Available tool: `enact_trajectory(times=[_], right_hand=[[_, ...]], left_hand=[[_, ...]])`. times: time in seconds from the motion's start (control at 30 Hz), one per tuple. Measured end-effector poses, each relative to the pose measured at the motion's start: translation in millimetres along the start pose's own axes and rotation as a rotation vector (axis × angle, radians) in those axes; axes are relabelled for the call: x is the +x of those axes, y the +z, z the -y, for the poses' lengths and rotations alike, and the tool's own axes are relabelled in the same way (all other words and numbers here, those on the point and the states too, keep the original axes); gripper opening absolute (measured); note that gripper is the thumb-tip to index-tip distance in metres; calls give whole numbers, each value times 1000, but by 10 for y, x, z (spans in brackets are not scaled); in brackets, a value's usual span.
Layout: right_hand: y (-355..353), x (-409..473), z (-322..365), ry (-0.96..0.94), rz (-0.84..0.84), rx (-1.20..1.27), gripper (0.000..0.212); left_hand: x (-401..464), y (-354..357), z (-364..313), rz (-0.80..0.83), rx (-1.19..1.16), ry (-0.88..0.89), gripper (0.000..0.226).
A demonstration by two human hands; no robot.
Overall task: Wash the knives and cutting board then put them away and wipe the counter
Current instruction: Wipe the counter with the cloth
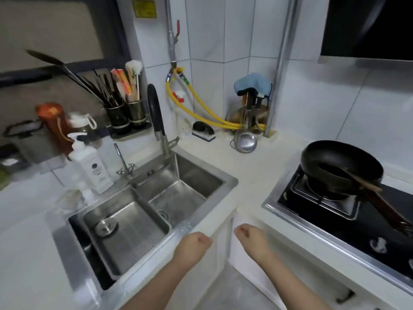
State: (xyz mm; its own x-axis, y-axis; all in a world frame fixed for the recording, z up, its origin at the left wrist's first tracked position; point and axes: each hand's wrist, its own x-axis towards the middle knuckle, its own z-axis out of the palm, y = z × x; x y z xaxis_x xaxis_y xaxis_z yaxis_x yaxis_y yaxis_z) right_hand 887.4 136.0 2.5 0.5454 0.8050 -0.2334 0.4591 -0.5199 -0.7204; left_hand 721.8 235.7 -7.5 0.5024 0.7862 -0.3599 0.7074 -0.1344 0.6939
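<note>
Hands: our left hand (194, 242) and right hand (250, 237) are both curled into loose fists at the front edge of the counter (257, 173), holding nothing that we can see.
Step in hand: we judge we're at one end of the job, either about to begin or finished; the frame alone won't settle it.
Knives: handles poke up from the rack (251, 108) in the far corner, under the blue cloth (253, 83); we count dark grips there but can't say how many are knives.
Cutting board: something brown leans behind that rack, possibly the board, too hidden to call.
Sink: the sink (145, 211) has two steel basins, both without dishes, the drain cover (105, 227) sitting in the near one.
Doing it well: if washing is ahead, we'd lift the knives by the handles, blades pointing away, and rinse them under the faucet (156, 113) with soap from the white pump bottle (91, 166) beside it.
Wiping: that blue cloth looks like our tool for the counter; we'd work from the corner toward the sink edge.
Watch out: the pan (339, 168) on the stove (335, 204) sticks its handle out toward us, easy to knock.
Hard to see: the left side is motion-blurred, and our fingertips are tucked out of view.
</note>
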Motion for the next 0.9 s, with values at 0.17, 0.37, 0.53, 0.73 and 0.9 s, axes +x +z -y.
enact_trajectory(times=[0.17,0.37,0.53,0.73,0.9], right_hand=[[-241,470,467,-57,-65,-3,26],[-731,1136,786,-102,-144,-43,25],[-1203,1759,965,-188,-207,-110,26],[-1838,2531,1158,-287,-256,-137,23],[-2354,3146,1286,-387,-310,-251,23]], left_hand=[[435,-405,-376,-44,-43,68,33],[1106,-694,-1049,-74,-60,211,37],[1635,-877,-1663,-115,2,263,32],[2266,-1080,-2412,-202,37,292,29],[2721,-1204,-2974,-326,179,395,36]])
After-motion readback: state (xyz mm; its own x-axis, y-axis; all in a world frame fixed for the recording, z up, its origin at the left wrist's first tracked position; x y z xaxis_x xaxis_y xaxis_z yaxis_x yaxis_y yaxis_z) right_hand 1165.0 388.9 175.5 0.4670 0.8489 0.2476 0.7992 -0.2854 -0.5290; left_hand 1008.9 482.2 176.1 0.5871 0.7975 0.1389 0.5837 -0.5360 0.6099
